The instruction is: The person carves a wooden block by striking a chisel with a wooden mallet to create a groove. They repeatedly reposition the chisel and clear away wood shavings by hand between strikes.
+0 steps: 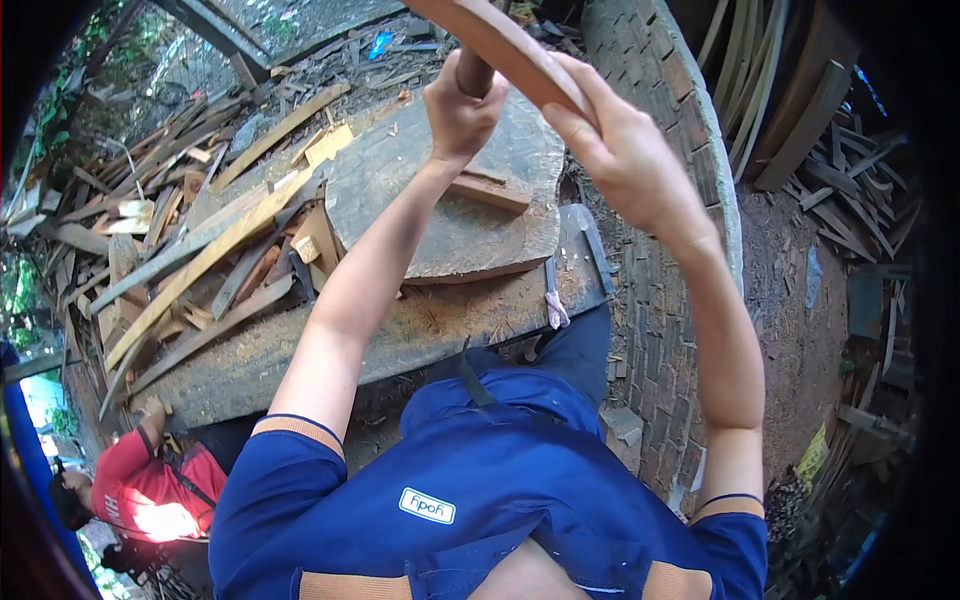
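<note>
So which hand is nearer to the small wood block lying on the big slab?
Left. The left hand, gripping a dark round handle, is raised directly over the block; the right hand, holding the curved plank, sits farther off to the block's right.

Right hand (612, 140) around curved plank (500, 38)
</note>
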Tool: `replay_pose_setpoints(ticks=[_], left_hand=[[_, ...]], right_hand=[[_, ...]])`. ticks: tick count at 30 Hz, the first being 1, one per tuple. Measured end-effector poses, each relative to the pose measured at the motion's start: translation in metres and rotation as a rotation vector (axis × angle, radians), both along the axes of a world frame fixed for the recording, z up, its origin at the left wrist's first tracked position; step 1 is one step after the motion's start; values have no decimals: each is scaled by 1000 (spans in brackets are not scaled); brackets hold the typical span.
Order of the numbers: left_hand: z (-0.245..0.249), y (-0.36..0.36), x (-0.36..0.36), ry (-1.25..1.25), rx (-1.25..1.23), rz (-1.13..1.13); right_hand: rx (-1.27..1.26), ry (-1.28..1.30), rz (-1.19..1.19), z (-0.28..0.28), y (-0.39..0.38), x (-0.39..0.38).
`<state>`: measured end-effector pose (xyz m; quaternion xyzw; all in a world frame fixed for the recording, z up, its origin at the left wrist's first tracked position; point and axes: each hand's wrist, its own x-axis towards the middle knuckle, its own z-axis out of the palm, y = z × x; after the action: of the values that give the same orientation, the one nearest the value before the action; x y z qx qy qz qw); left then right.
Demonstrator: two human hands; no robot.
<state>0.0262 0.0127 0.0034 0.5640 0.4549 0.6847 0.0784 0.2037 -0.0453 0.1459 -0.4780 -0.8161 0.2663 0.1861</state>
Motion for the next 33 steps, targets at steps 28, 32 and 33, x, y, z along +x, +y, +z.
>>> replay_pose_setpoints(ticks=[28,32,33], left_hand=[[-5,-52,-115,-459,-212,-149],[-9,-50,-133,-213,-376,-114],[-7,-48,-120,-256,-320,-7]], right_hand=[[-815,541,-292,-166,-86,37],[-917,620,-295,-170,-84,39],[-898,589,-288,-169,-83,39]])
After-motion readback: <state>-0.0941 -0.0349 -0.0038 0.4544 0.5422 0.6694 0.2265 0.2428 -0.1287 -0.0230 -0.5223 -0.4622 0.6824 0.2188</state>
